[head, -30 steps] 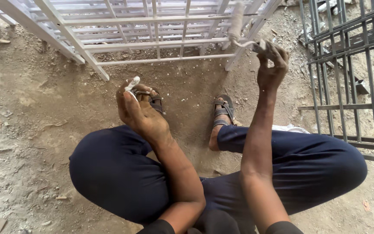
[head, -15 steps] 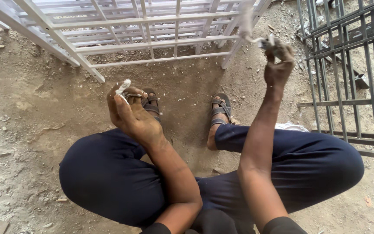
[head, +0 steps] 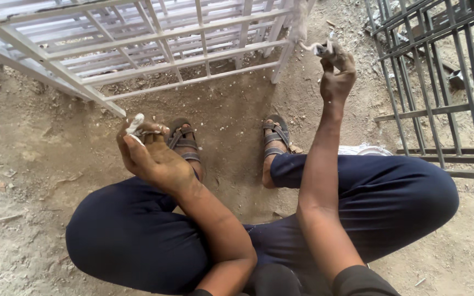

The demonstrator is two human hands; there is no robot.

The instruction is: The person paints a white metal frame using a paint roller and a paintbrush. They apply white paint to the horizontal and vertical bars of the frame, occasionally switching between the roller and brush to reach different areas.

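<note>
I squat on dirt ground in dark blue trousers and sandals. My left hand (head: pixel 152 156) is raised over my left knee, fingers closed on a small scraper smeared with white putty (head: pixel 135 124). My right hand (head: pixel 337 71) is lifted higher, pinching a small putty-smeared blade (head: pixel 318 48) against the lower corner of a white-painted metal grille (head: pixel 193 52) that lies tilted on the ground ahead of me. White paste coats the grille's corner post (head: pixel 298 19).
A dark unpainted metal grille (head: pixel 440 82) stands to my right. A small round metal container (head: pixel 366 149) peeks out behind my right knee. Dirt, pebbles and scraps cover the ground (head: pixel 23 164) around me.
My right hand has stayed at the white grille's corner, working slightly along the post. My left hand has drifted a little left and down with its scraper.
</note>
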